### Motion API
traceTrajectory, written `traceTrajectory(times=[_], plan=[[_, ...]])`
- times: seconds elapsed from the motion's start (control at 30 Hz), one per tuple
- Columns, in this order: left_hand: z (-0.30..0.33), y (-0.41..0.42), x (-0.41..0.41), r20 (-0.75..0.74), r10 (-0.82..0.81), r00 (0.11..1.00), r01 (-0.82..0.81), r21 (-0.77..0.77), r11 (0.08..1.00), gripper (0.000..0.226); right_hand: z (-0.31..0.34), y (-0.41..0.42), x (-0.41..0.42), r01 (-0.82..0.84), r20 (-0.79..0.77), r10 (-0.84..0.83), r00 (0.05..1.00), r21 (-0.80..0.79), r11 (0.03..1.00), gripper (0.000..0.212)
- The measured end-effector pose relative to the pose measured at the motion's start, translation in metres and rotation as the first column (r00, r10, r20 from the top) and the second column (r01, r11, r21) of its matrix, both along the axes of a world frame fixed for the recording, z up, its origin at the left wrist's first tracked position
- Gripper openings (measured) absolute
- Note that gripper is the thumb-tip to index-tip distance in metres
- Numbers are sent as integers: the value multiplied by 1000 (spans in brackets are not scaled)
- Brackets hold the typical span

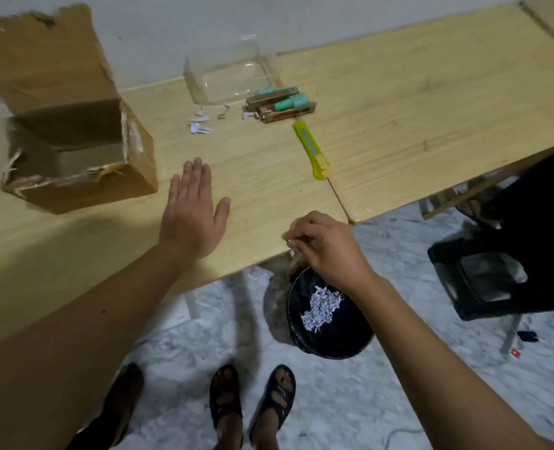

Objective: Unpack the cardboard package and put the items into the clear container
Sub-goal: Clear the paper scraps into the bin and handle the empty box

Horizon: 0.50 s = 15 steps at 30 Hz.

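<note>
R hand pinching paper shreds

There is one camera only, worn on the person's head, looking forward and steeply down with a wide, bowed lens. It sits close above the near edge of the worktop, so both forearms run up from the bottom corners. The far wall closes off the top of the view, and the floor, with the sandalled feet, fills the lower part.
</note>
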<state>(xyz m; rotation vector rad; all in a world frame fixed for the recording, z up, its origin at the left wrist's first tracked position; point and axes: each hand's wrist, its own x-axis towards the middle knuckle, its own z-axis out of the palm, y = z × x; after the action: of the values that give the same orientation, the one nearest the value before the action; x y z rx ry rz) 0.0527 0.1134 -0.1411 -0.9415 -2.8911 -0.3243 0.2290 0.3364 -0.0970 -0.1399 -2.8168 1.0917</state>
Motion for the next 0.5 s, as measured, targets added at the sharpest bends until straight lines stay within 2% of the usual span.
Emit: traceTrajectory(times=[0.2, 0.37, 0.5], plan=[[0, -1, -2, 24, 9, 1000, -9, -7, 1000, 79, -28, 25, 94, 275, 48, -274, 960, -17, 961, 6], [0, 0, -2, 20, 12, 1000, -12, 10, 1000, 77, -62, 30, 132, 433, 178, -427, 886, 9, 901, 27], [-1, -1, -1, -2, 3, 1000, -3, 43, 999, 75, -73, 30, 139, 501, 216, -490, 844, 7, 865, 24]])
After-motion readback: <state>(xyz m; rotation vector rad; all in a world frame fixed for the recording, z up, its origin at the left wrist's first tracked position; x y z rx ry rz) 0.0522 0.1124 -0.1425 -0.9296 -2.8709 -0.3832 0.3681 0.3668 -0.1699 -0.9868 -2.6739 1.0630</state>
